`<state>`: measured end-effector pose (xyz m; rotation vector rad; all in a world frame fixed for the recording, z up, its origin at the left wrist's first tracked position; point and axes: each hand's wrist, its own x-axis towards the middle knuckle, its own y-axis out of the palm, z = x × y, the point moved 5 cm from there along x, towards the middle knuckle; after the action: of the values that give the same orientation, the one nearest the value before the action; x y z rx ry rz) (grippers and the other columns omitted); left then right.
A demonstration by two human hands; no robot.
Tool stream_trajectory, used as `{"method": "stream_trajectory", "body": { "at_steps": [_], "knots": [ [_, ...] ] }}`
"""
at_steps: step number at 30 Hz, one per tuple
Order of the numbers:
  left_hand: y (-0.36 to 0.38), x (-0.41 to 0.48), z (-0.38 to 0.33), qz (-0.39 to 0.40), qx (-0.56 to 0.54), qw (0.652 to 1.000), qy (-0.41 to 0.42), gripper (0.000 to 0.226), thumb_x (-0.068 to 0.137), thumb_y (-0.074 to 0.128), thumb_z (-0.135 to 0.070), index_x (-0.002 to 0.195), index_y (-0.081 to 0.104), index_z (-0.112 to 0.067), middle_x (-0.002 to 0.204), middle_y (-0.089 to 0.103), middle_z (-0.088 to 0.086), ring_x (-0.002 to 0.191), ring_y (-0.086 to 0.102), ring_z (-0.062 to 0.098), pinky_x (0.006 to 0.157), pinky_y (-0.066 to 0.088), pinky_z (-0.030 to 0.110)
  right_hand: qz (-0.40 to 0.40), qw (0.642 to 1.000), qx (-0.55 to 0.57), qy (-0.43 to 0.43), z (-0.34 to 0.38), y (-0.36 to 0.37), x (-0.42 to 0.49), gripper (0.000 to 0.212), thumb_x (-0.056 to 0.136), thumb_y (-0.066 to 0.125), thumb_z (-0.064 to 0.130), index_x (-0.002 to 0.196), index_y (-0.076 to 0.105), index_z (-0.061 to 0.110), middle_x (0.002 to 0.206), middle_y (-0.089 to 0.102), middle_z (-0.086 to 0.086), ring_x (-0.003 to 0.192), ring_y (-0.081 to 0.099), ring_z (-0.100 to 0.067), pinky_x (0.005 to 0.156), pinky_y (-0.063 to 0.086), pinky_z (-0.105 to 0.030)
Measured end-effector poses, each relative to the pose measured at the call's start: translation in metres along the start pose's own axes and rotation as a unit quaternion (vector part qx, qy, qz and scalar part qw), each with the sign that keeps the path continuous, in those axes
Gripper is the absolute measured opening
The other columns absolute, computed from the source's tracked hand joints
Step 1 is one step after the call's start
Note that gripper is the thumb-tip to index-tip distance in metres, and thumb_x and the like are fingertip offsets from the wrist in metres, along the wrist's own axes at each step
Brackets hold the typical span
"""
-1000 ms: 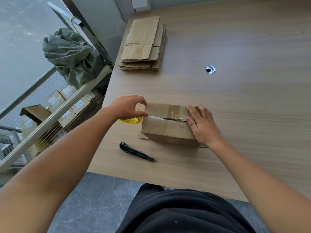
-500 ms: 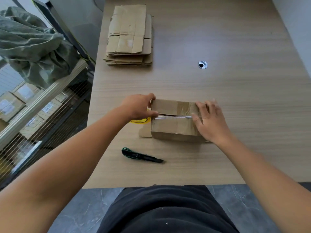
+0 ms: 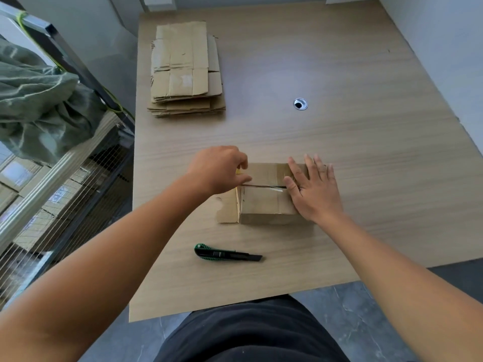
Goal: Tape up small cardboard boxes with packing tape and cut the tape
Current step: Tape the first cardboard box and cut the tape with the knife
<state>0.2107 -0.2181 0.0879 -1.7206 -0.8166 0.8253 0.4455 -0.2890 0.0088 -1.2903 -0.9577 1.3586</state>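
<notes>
- Wood-grain table [image 3: 339, 152] carried the work. The cardboard box [image 3: 264, 202] sat near its front edge, directly before the person.
- Fingers [image 3: 241, 163] of the left hand [image 3: 217, 171] were curled and clamped on a tape roll [image 3: 238, 171] at the box's left end. Only a yellow sliver of the roll showed.
- Fingers [image 3: 317, 165] of the right hand [image 3: 313, 189] lay straight and slightly spread, flat on the box's right end, with the thumb at the seam.
- Clear tape [image 3: 277, 187] ran taut along the centre seam between the two hands.
- Procedure, as judged:
  - Hold the roll low and pull steadily so the strip tracks the seam.
  - Press down with the right hand so the box cannot slide and the flaps cannot lift.
  - Carry the strip over the left edge before cutting.
- Utility knife [image 3: 226, 254] lay on the table near the box on the person's side, untouched and within reach for the cut.
- Flattened cartons [image 3: 185, 71] were stacked at the far left of the table. A cable grommet [image 3: 300, 104] sat to their right.
</notes>
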Motion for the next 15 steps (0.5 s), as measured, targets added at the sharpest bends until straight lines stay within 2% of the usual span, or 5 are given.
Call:
{"method": "stream_trajectory", "body": {
  "at_steps": [2, 6, 11, 13, 15],
  "knots": [
    [0.006, 0.004, 0.006, 0.032, -0.006, 0.999, -0.030, 0.039, 0.087, 0.066, -0.060, 0.114, 0.063, -0.033, 0.115, 0.062, -0.012, 0.106, 0.061, 0.017, 0.074, 0.038, 0.031, 0.005, 1.000, -0.009, 0.001, 0.000, 0.000, 0.000, 0.066, 0.092, -0.011, 0.074, 0.155, -0.008, 0.052, 0.169, 0.003, -0.002, 0.154, -0.017, -0.018, 0.124, -0.010, -0.047],
    [0.026, 0.002, 0.015, 0.064, -0.048, 0.994, -0.074, 0.050, 0.083, 0.070, -0.059, 0.121, 0.050, -0.034, 0.127, 0.062, -0.010, 0.113, 0.061, 0.021, 0.083, 0.046, 0.035, 0.008, 1.000, -0.021, 0.002, 0.002, 0.000, 0.003, 0.068, 0.093, -0.004, 0.073, 0.156, -0.003, 0.048, 0.167, 0.011, -0.003, 0.155, -0.012, -0.021, 0.124, -0.008, -0.049],
    [0.038, 0.002, 0.022, 0.075, -0.085, 0.987, -0.112, 0.076, 0.083, 0.071, -0.058, 0.147, 0.033, -0.041, 0.137, 0.059, -0.012, 0.122, 0.058, 0.022, 0.089, 0.042, 0.034, 0.002, 1.000, -0.004, -0.011, 0.000, 0.004, 0.007, 0.071, 0.092, 0.004, 0.075, 0.157, 0.003, 0.046, 0.162, 0.018, -0.003, 0.155, -0.004, -0.022, 0.125, -0.005, -0.050],
    [0.041, 0.003, 0.025, 0.092, -0.087, 0.986, -0.108, 0.075, 0.085, 0.069, -0.058, 0.149, 0.033, -0.044, 0.140, 0.058, -0.013, 0.124, 0.057, 0.022, 0.093, 0.042, 0.035, -0.017, 0.999, 0.025, -0.019, 0.001, 0.001, 0.010, 0.071, 0.094, 0.015, 0.073, 0.158, 0.013, 0.041, 0.159, 0.026, -0.004, 0.155, 0.003, -0.023, 0.125, -0.001, -0.049],
    [0.043, 0.004, 0.026, 0.098, -0.100, 0.985, -0.103, 0.070, 0.086, 0.069, -0.056, 0.148, 0.040, -0.042, 0.140, 0.059, -0.011, 0.125, 0.057, 0.022, 0.098, 0.043, 0.036, -0.086, 0.989, 0.115, -0.030, -0.002, -0.011, 0.006, 0.070, 0.095, 0.031, 0.065, 0.155, 0.032, 0.029, 0.150, 0.041, -0.007, 0.152, 0.020, -0.026, 0.124, 0.010, -0.051]
  ]
}}
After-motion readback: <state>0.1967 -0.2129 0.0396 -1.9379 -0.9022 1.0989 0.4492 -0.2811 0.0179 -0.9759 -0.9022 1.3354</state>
